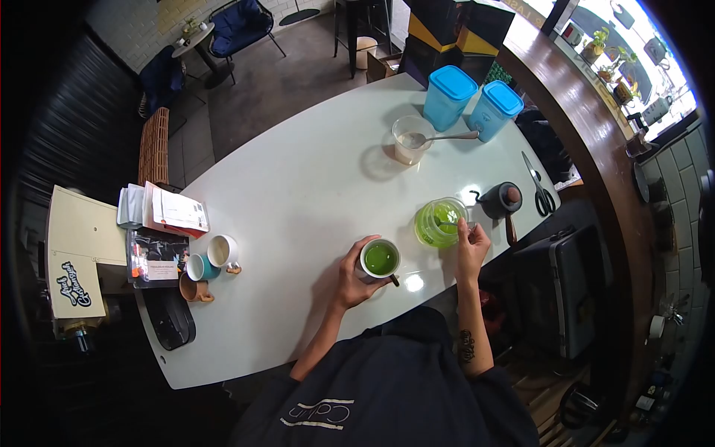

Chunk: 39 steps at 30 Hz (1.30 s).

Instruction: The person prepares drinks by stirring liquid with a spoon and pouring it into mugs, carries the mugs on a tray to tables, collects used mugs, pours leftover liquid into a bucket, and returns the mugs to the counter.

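Note:
My left hand (357, 276) is wrapped round the side of a mug (365, 273) holding bright green liquid (381, 258). The mug's dark handle points down and to the right. To the right stands a clear glass jug (428, 237) with a lighter green liquid in it. The fingers of my right hand (472, 249) are pinched at the jug's near right rim, on the thin handle of a spoon (448, 223) that dips into the liquid. The spoon's bowl cannot be made out.
Right of the jug are a small dark kettle (500, 200) and scissors (538, 186). Farther back stand a plastic tub (410, 149) with a spoon across it and two blue-lidded containers (448, 97) (493, 112). Several cups (222, 251), packets (175, 208) and a black case (168, 316) line the left.

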Tool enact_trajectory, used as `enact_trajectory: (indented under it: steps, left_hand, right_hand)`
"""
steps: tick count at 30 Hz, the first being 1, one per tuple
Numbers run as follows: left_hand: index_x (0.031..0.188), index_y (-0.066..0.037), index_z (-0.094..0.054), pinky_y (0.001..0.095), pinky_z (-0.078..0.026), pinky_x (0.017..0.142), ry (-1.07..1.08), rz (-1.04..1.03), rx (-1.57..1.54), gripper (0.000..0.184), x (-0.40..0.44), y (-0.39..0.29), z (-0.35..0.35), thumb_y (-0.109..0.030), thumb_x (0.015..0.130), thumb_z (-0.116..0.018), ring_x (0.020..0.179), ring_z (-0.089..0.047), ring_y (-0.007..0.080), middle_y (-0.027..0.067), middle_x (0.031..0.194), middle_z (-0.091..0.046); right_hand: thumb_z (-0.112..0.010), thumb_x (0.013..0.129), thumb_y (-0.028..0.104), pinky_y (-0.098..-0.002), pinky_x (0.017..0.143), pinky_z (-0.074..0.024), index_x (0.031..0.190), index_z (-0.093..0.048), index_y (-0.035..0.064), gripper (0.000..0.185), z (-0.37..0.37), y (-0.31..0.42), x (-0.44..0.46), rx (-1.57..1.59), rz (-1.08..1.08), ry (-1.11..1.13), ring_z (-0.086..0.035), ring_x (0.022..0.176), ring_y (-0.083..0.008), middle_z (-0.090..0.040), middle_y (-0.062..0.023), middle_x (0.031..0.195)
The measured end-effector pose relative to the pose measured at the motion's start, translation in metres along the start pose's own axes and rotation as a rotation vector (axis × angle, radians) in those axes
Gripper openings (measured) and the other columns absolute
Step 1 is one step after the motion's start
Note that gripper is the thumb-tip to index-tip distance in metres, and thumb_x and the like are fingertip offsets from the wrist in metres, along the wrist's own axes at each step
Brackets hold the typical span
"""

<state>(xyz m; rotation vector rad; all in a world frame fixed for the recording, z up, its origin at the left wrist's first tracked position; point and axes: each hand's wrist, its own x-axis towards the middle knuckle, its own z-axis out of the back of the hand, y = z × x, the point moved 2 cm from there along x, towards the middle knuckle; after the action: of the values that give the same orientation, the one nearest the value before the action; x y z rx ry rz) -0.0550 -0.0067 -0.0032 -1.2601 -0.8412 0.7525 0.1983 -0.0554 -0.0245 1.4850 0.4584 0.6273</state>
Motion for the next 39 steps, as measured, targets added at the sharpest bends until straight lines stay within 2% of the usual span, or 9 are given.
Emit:
enact_trajectory:
  steps: [9, 13, 15, 16, 20, 25, 30, 34, 39]
  left_hand:
    - [0.125, -0.007, -0.05, 0.0369, -0.048, 0.096, 0.037, 0.023, 0.065, 0.078, 0.004, 0.002, 0.006, -0.01, 0.058, -0.09, 0.111, -0.06, 0.0244, 0.0102, 0.118, -0.061]
    - [0.131, -0.008, -0.047, 0.0373, -0.046, 0.098, 0.1, 0.004, 0.091, 0.082, 0.006, -0.003, 0.012, -0.017, 0.061, -0.09, 0.114, -0.059, 0.0253, 0.0112, 0.12, -0.061]
    - [0.135, -0.007, -0.044, 0.0384, -0.046, 0.099, 0.114, 0.082, 0.276, 0.085, 0.001, -0.024, 0.014, -0.018, 0.064, -0.089, 0.116, -0.058, 0.0273, 0.0133, 0.125, -0.058]
    - [0.138, -0.007, -0.04, 0.0388, -0.045, 0.1, 0.111, 0.072, 0.317, 0.087, -0.002, -0.031, 0.015, -0.019, 0.066, -0.087, 0.118, -0.057, 0.0287, 0.0151, 0.129, -0.056]
    - [0.14, -0.006, -0.039, 0.0398, -0.047, 0.099, 0.043, -0.046, 0.223, 0.082, -0.033, 0.005, 0.024, -0.018, 0.072, -0.084, 0.119, -0.056, 0.0288, 0.0158, 0.132, -0.054]
    - [0.138, -0.005, -0.041, 0.0329, -0.052, 0.09, 0.037, 0.188, -0.064, 0.061, -0.083, 0.015, 0.041, -0.009, 0.085, -0.071, 0.111, -0.06, 0.0215, 0.0125, 0.123, -0.059]
    - [0.119, 0.001, -0.053, 0.0269, -0.052, 0.082, 0.151, 0.25, -0.287, 0.03, -0.123, 0.01, 0.038, -0.005, 0.092, -0.062, 0.096, -0.064, 0.0158, 0.0116, 0.106, -0.063]
    - [0.11, 0.0, -0.058, 0.0265, -0.051, 0.08, 0.344, 0.297, -0.384, 0.02, -0.153, -0.001, 0.01, -0.01, 0.094, -0.062, 0.091, -0.064, 0.0141, 0.0098, 0.1, -0.066]
    - [0.098, -0.001, -0.062, 0.0271, -0.051, 0.083, 0.735, 0.337, -0.366, 0.012, -0.201, -0.004, -0.053, -0.012, 0.094, -0.062, 0.09, -0.063, 0.0121, 0.0065, 0.096, -0.067]
  right_hand:
    - [-0.071, 0.088, 0.023, -0.0271, 0.061, -0.035, 0.069, -0.047, 0.0029, 0.037, 0.003, -0.006, 0.001, -0.049, -0.025, 0.006, -0.04, 0.067, -0.0093, -0.044, 0.0008, 0.07]
    - [-0.075, 0.085, 0.026, -0.0248, 0.067, -0.0368, 0.083, -0.051, 0.0026, 0.034, 0.016, -0.003, -0.004, -0.256, 0.219, -0.104, -0.042, 0.077, -0.0097, -0.045, -0.0002, 0.079]
    - [-0.074, 0.086, 0.025, -0.0251, 0.069, -0.0393, 0.091, -0.051, 0.0032, 0.032, 0.027, 0.0, -0.011, -0.267, 0.188, -0.181, -0.045, 0.08, -0.0104, -0.046, -0.0011, 0.081]
    - [-0.074, 0.085, 0.022, -0.0331, 0.077, -0.043, 0.098, -0.051, 0.0008, 0.034, 0.035, 0.001, -0.017, -0.274, 0.115, -0.176, -0.05, 0.084, -0.0184, -0.046, -0.007, 0.095]
    - [-0.068, 0.09, 0.019, -0.0286, 0.072, -0.0424, 0.093, -0.051, 0.0022, 0.025, 0.063, 0.004, -0.053, -0.207, 0.062, -0.27, -0.048, 0.08, -0.0123, -0.047, -0.003, 0.089]
    - [-0.06, 0.096, 0.017, -0.0213, 0.063, -0.0394, 0.091, -0.051, 0.0064, 0.015, 0.097, -0.006, -0.142, -0.095, -0.004, -0.398, -0.046, 0.068, -0.0069, -0.048, 0.0022, 0.076]
    - [-0.06, 0.095, 0.019, -0.0235, 0.062, -0.0453, 0.093, -0.052, 0.0088, 0.013, 0.147, -0.042, -0.267, 0.106, -0.332, -0.588, -0.055, 0.066, -0.0093, -0.052, 0.0013, 0.076]
    - [-0.06, 0.094, 0.02, -0.0293, 0.062, -0.05, 0.091, -0.052, 0.0118, 0.012, 0.189, -0.054, -0.38, 0.334, -0.499, -0.77, -0.059, 0.066, -0.0144, -0.055, -0.001, 0.076]
    - [-0.06, 0.093, 0.017, -0.0311, 0.061, -0.0517, 0.092, -0.055, 0.0114, 0.007, 0.224, -0.049, -0.514, 0.442, -0.475, -1.133, -0.061, 0.065, -0.0172, -0.057, -0.0027, 0.074]
